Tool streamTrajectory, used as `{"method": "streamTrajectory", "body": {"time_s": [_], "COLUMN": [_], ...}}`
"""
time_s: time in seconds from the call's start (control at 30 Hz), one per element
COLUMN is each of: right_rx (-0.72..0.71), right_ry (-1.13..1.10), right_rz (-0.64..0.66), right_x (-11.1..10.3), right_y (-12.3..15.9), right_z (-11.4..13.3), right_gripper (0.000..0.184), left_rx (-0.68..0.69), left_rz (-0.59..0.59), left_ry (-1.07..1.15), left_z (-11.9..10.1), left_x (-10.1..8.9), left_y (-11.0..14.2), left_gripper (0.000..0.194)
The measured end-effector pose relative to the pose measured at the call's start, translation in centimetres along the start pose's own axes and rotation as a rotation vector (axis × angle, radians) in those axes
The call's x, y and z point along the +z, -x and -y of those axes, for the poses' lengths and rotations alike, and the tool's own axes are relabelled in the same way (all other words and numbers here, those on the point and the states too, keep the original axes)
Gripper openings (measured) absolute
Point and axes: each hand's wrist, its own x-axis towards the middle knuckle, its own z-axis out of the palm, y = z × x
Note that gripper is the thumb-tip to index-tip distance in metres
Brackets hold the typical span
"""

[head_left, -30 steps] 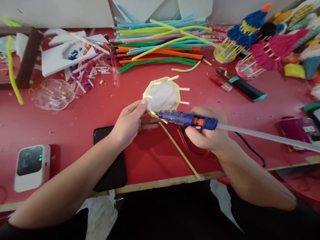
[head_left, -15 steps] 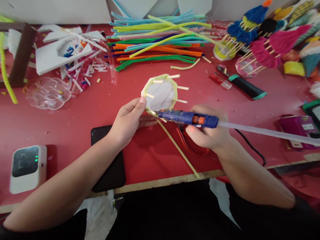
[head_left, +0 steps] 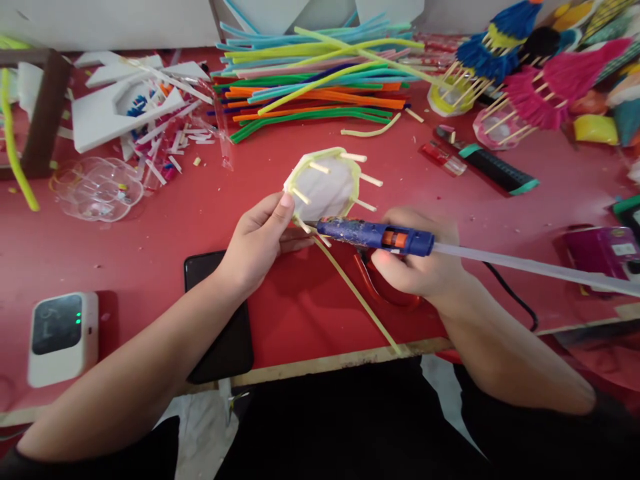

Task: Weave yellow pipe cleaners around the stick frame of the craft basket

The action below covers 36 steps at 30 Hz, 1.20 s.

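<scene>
Between the thumb and fingers of my left hand (head_left: 265, 230) is a white, many-sided foam base (head_left: 325, 183), tilted up off the table. Its rim is edged in pale yellow, and several short wooden sticks stand out from it. My right hand (head_left: 417, 257) is wrapped round a blue hot glue gun (head_left: 375, 237) with a long clear glue stick (head_left: 530, 267) running out of its back. The gun's nozzle meets or nearly meets the lower left rim of the base. A pale yellow pipe cleaner (head_left: 360, 300) trails from below the base to the table's front edge.
Red-handled scissors (head_left: 387, 293) lie under my right hand, and a black phone (head_left: 220, 347) under my left forearm. Behind are coloured pipe cleaners (head_left: 320, 80), foam scraps (head_left: 120, 113), a clear tray (head_left: 100, 190), a utility knife (head_left: 500, 170) and stick-built figures (head_left: 545, 87). A white device (head_left: 65, 337) stands left.
The foam base has tilted slightly, so its sticks point a little more downward to the right. The view has shifted slightly; both hands keep their holds.
</scene>
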Motion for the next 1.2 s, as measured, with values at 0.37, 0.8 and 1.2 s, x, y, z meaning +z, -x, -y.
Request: {"method": "streamTrajectory", "body": {"time_s": [0.37, 0.8, 1.2], "right_rx": [-0.030, 0.002, -0.022], "right_ry": [0.004, 0.018, 0.069], "right_rz": [-0.023, -0.006, -0.052], "right_x": [-0.29, -0.40, -0.18], "right_y": [-0.23, -0.23, -0.17], "right_z": [0.04, -0.13, -0.51], "right_gripper": [0.029, 0.031, 0.026], "left_rx": [0.039, 0.062, 0.063], "left_rz": [-0.051, -0.039, -0.065], "left_ry": [0.002, 0.023, -0.006], "left_z": [0.00, 0.17, 0.09], "left_x": [-0.09, -0.14, -0.13], "left_y": [0.05, -0.01, -0.17], "left_gripper": [0.028, 0.024, 0.021]}}
